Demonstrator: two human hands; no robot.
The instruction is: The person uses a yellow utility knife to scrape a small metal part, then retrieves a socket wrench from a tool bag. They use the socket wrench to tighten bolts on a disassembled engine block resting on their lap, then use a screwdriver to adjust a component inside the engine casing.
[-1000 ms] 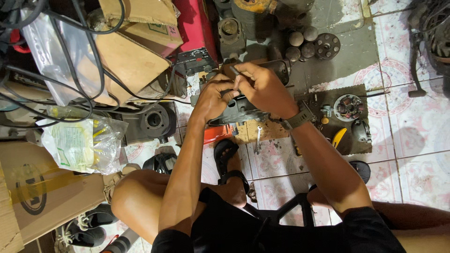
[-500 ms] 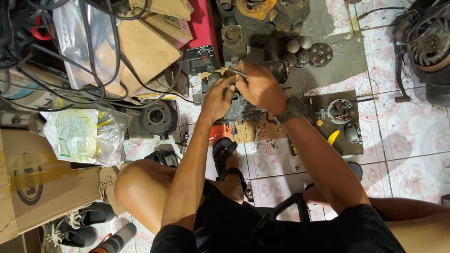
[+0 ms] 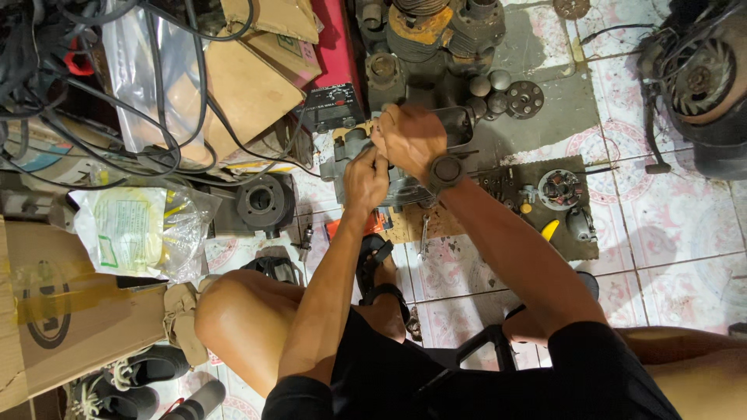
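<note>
Grey metal: a dull cast engine housing [image 3: 366, 167] sits on the tiled floor [image 3: 669, 225], directly under your fingers.
Left hand: your left hand [image 3: 366, 177] clamps the housing's near edge, fingers curled shut on it, thumb on top.
Right hand: your right hand [image 3: 408, 136] presses down just beyond the left, fingers bent around something small; what it is, you cannot tell from here.
Step in hand: it looks like you are working a part on the housing's top face while steadying the body.
Next move: it likely calls for a firm left-hand brace.
Beside your fingers: a small steel spanner [image 3: 423, 233] lies near your left wrist; a dark round cylinder part [image 3: 264, 204] sits left of your knuckles.
</note>
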